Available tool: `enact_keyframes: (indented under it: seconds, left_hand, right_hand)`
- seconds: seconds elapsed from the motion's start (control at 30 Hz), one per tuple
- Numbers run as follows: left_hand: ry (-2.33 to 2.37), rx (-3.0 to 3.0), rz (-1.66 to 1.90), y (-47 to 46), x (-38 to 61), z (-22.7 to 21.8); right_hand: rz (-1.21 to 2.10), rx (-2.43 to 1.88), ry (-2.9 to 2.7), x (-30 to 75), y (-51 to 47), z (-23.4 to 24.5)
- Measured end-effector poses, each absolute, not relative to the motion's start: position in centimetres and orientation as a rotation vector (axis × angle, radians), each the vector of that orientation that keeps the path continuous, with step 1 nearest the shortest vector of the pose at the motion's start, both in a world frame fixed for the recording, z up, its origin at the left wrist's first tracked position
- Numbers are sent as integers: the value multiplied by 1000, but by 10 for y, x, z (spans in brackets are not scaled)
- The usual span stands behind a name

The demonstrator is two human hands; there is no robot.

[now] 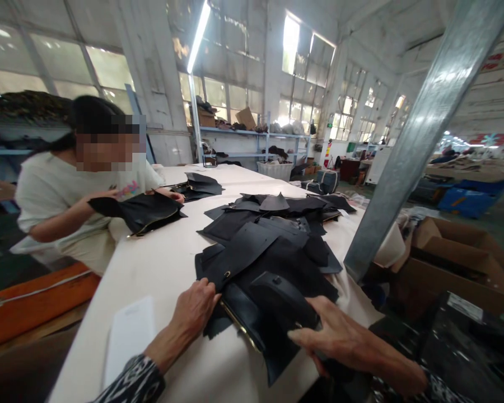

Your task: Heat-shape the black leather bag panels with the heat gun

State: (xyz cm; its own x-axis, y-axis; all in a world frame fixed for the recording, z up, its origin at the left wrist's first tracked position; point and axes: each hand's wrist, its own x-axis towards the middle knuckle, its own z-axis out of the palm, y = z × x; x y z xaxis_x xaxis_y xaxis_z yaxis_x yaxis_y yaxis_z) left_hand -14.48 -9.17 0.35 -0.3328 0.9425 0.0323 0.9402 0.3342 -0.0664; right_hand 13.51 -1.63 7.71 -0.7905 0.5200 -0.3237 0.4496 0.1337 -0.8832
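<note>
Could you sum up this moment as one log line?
left hand on black pieces | right hand gripping black bag part | co-worker opposite

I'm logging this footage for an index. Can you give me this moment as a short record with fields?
setting: workshop with a long white table
left hand: resting on the edge of a black leather piece
right hand: gripping a black bag part with a gold zip
further up the table: pile of black pieces
other person: across the table, handling black material
also: white paper, cardboard box
</note>
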Motion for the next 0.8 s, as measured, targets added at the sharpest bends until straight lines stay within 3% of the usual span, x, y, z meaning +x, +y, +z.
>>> enact_keyframes:
  seconds: [0.37, 0.8]
  left_hand:
    - [-2341, -1844, 97, -94, -133, -16]
    - [-2326, -1898, -29, -93, -141, -22]
  right_hand:
    - [1542, -905, -2690, 43, 15, 102]
    - [1483, -850, -2781, 13, 13, 86]
